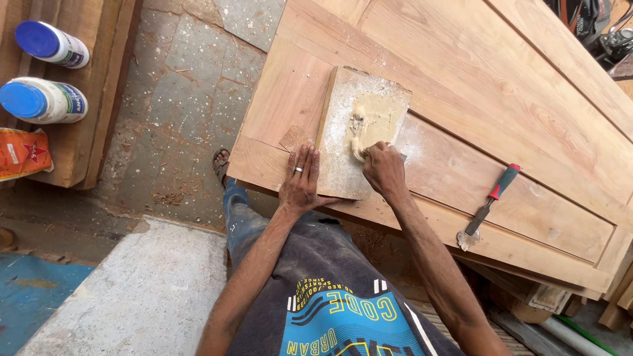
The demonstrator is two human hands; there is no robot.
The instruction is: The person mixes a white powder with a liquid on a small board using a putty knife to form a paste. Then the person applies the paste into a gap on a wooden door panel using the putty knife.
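On the small dusty board (343, 142) lying at the near corner of the wooden door panel (501, 86), you have a mound of pale putty (370, 115), and the board's near edge sits close to the panel's edge. If your left hand (301, 184) eases off, the scraping could slide the board toward you and off the panel, and putty smeared wide would dry on the bare wood. Your left hand lies flat, fingers spread, pressing the board's near left part and holding nothing. Your right hand (384, 170) is clenched round a small blade, I think, though your fist hides most of it, working at the putty's near end with the wrist bent down. A red-handled scraper (488, 207) lies well apart to your right.
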